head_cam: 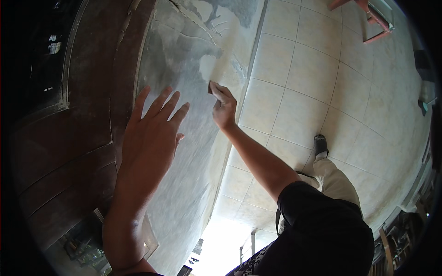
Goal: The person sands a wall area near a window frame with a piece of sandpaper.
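Observation:
My right hand (224, 105) grips a small brown block or folded piece of sandpaper (210, 87) by its edge, against a grey plastered wall (186, 148). The wall has smooth grey areas, pale patches and, higher in the picture, a long crack or ridge (197, 22). To the left, my left hand (155, 120) is spread with its fingers apart and nothing in it, in front of the wall beside a dark brown wooden frame (121, 86). Whether its palm touches the wall, I cannot tell.
A tiled floor (307, 76) lies right of the wall. A reddish chair or stool (376, 20) stands at the upper right, a small green object (423, 107) at the far right. My foot in a dark shoe (320, 144) rests on the tiles. Bright light comes from below.

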Demonstrator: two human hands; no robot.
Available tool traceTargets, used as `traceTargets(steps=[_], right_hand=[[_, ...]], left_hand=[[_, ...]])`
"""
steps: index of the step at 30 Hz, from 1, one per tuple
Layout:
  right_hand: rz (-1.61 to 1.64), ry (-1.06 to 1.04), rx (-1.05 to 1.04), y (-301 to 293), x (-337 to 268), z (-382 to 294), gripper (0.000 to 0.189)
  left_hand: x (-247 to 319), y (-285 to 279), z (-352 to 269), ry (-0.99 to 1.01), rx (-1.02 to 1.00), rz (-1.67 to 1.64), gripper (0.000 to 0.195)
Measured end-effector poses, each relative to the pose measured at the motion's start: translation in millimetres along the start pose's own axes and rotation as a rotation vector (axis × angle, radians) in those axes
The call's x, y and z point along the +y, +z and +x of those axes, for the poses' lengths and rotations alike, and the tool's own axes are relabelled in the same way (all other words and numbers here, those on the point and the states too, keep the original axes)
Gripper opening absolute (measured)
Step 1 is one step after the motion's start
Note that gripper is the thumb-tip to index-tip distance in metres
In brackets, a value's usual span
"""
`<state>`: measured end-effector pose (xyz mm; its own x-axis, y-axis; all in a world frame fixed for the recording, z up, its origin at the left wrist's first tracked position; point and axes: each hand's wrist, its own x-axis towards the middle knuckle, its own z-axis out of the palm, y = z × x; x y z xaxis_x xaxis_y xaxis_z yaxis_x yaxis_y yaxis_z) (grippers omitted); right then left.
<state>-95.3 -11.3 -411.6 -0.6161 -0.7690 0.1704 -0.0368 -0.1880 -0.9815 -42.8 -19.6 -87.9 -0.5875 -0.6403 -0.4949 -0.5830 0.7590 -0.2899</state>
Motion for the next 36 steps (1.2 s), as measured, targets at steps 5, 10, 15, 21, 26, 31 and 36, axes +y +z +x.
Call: traceTargets(steps=[5,10,15,21,26,31,36], right_hand=[[0.111,0.050,-0.056,10.0,-27.5,-11.5,0.057],[0.077,-0.077,-0.011,-2.1,-0.9,-4.0,0.064],[0.135,-0.001,-0.054,7.5,-19.9,-10.4,0.065],[0.008,-0.045,0.017,4.1,-2.0,-4.7,0.066],[0.070,-0.160,0.009,22.0,-46.0,-17.8,0.070],[-0.123,0.056,0.020,11.9,8.3,-7.4,0.067],[0.091,-0.029,0.018,37.4,-30.5,-20.0,0.063]], left_hand=[[-4.0,1.8,-7.1,-0.026,-0.048,0.014,0.061],[2.2,-1.0,3.9,-0.003,-0.010,0.000,0.061],[-3.3,3.7,-4.5,-0.023,-0.033,0.008,0.060],[0.3,1.2,2.1,-0.001,0.005,-0.004,0.061],[-5.3,8.0,-6.5,-0.023,-0.025,0.005,0.061],[1.0,2.7,2.7,0.012,0.043,-0.008,0.057],[-3.2,7.9,-3.2,-0.005,0.054,-0.011,0.054]])
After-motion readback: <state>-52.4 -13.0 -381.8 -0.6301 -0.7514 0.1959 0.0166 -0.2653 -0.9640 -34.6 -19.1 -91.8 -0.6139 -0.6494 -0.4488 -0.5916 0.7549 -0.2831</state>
